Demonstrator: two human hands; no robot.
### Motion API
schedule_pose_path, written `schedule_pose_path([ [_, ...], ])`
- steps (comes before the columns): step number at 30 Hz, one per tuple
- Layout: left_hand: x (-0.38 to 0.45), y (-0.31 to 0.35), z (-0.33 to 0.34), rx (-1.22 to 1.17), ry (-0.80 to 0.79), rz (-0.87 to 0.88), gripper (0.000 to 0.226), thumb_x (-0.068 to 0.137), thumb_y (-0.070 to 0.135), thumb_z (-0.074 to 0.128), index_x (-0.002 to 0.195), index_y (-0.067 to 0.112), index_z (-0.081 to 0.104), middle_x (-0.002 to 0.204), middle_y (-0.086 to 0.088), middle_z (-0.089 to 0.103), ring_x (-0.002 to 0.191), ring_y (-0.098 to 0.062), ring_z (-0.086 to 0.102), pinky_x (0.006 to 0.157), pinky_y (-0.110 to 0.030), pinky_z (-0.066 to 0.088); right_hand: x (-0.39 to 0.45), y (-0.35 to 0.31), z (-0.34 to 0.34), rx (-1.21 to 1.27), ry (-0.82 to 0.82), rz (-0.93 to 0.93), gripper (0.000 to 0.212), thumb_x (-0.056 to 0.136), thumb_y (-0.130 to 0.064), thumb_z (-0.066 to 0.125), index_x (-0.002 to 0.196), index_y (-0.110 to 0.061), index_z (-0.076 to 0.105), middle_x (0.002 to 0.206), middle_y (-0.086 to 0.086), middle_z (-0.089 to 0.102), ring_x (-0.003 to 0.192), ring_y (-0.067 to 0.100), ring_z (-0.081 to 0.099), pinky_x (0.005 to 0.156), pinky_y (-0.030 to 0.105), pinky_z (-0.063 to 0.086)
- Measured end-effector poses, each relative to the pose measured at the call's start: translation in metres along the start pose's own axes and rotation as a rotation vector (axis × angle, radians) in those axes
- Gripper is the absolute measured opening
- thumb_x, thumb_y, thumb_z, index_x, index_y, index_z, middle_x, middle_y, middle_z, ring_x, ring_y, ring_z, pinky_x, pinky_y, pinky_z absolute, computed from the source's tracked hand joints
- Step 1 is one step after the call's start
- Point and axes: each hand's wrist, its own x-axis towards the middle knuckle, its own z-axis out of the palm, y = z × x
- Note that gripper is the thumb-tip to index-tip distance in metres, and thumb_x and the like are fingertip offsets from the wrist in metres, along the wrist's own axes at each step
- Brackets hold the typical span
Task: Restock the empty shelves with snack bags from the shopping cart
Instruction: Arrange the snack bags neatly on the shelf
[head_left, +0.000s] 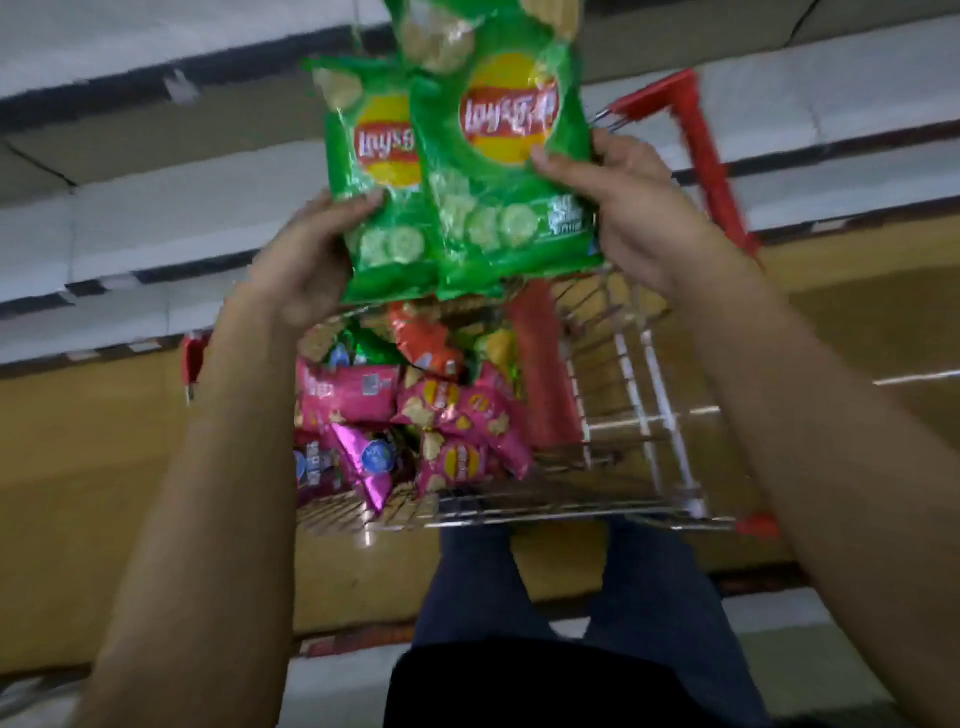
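From your head camera, both of your hands are raised above the shopping cart (613, 395), and each grips a green snack bag. Your left hand (306, 254) curls its fingers round the lower left edge of the left green bag (379, 176), thumb pressed on the bag's front. Your right hand (628, 208) clasps the right edge of the right green bag (498, 171), thumb laid across the front near the logo. The two bags overlap, the right one lying in front of the left, and a third green bag (441, 36) shows above them at the top of the frame; whether either hand holds it you cannot tell. Below, the wire cart holds pink snack bags (452, 431), an orange bag (426, 338) and a few green ones. Behind the raised bags run pale, bare shelves (130, 228). Your dark trousers (561, 587) show beneath the cart.
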Motion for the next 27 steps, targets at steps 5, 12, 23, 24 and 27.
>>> schedule_pose_path([
  [5,0.028,0.054,0.170,0.043,-0.075,0.231,0.051,0.092,0.014,0.056,0.139,0.000,0.043,0.135,-0.019,0.056,0.123,-0.032,0.056,0.101,-0.043,0.048,-0.034,-0.120,-0.151,0.036,0.125,-0.197,0.043,0.091,-0.013,0.066,0.129,-0.002,0.051,0.118,0.015,0.069,0.105,0.029,0.069,0.087,0.046,0.057],
  [12,0.064,0.092,0.458,0.022,-0.323,0.342,0.046,0.094,0.013,0.055,0.137,0.001,0.045,0.131,-0.018,0.059,0.118,-0.030,0.060,0.093,-0.039,0.053,-0.130,-0.275,-0.403,0.068,0.316,-0.186,0.041,0.095,-0.024,0.054,0.132,-0.008,0.053,0.125,0.014,0.066,0.107,0.033,0.068,0.088,0.056,0.054],
  [23,0.121,0.153,0.743,0.131,-0.377,0.430,0.027,0.087,0.014,0.065,0.114,0.012,0.062,0.107,-0.005,0.072,0.100,-0.020,0.068,0.087,-0.034,0.055,-0.184,-0.397,-0.641,0.087,0.488,-0.433,0.040,0.098,-0.022,0.053,0.137,-0.011,0.049,0.122,0.011,0.068,0.107,0.029,0.068,0.084,0.051,0.057],
  [24,0.132,0.159,0.757,0.125,-0.366,0.443,0.029,0.088,0.013,0.064,0.117,0.011,0.061,0.107,-0.005,0.072,0.100,-0.020,0.068,0.087,-0.034,0.055,-0.178,-0.405,-0.656,0.085,0.487,-0.452,0.038,0.098,-0.022,0.054,0.136,-0.012,0.050,0.121,0.010,0.069,0.106,0.027,0.069,0.084,0.049,0.058],
  [27,0.166,0.174,0.791,0.117,-0.334,0.480,0.034,0.089,0.012,0.064,0.122,0.007,0.058,0.111,-0.008,0.071,0.104,-0.023,0.067,0.090,-0.039,0.053,-0.151,-0.432,-0.697,0.037,0.487,-0.499,0.038,0.098,-0.021,0.055,0.134,-0.010,0.052,0.120,0.010,0.069,0.104,0.027,0.069,0.081,0.047,0.059],
])
